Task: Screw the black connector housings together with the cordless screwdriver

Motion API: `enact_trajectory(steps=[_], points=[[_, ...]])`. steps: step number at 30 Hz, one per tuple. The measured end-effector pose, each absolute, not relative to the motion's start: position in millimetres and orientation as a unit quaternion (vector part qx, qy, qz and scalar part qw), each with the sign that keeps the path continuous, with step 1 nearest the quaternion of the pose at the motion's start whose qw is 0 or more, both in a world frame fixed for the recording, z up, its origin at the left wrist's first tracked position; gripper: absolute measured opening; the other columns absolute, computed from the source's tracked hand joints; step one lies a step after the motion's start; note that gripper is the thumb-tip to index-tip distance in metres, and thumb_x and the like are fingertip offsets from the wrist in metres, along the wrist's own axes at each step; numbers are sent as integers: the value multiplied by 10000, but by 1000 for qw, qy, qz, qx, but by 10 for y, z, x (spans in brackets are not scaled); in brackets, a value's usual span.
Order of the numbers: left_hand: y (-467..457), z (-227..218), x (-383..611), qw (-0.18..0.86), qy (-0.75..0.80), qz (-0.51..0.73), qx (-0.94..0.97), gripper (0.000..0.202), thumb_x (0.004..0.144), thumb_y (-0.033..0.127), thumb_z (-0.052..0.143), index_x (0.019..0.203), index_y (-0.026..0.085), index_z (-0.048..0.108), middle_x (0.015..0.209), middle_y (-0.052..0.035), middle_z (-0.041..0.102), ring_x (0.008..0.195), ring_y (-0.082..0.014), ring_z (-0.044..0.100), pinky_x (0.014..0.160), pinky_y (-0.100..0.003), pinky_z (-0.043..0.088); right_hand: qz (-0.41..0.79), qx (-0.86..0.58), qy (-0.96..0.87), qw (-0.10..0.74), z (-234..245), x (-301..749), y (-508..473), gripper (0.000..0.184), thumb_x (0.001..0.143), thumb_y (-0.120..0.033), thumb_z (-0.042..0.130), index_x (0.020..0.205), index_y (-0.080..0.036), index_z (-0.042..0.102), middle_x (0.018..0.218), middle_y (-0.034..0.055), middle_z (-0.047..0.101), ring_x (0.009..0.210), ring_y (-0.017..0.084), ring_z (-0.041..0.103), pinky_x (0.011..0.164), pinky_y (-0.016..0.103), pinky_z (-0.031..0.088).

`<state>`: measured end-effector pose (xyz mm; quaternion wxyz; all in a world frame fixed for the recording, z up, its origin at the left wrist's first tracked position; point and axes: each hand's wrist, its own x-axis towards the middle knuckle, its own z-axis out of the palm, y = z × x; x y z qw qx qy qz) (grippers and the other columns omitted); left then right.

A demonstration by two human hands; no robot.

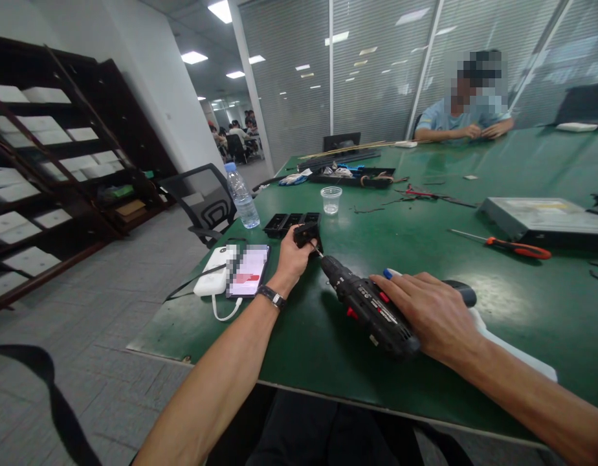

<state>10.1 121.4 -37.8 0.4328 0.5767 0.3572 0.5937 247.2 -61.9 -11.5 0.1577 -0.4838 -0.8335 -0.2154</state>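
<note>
My left hand (293,254) is closed around a small black plastic part (306,233), held just above the green table (425,259). My right hand (432,310) grips a black cordless drill (364,303) from above. The drill lies nearly level, and its bit points up-left into the black part. A watch sits on my left wrist. Just behind the held part lies a black compartment tray (285,223).
A phone (249,270) and a white power bank (213,279) lie at the table's left edge, near a water bottle (242,195) and a clear cup (331,199). An orange-handled screwdriver (515,246) and a grey flat device (542,217) lie right. A person sits across the table.
</note>
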Motion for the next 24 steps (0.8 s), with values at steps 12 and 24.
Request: enact_trajectory(steps=[12,24], points=[[1234,-371,56,404,373,562,618,343,733,85,736,1055,171,658,988,-25,693,904,-168,642,885,-306,541,-229,-464,-838,172,-147,2491,-609,434,890,-128,563,1321,-121,615,1141,152,773,1038,306,728,849,418,498],[1222,-363,49,373,377,563,634,351,752,71,721,1083,173,663,1061,-43,715,1005,-193,665,982,-333,525,-260,-447,-839,170,-126,2468,-609,413,905,-107,541,1312,-126,610,1094,127,773,988,286,728,821,405,496]])
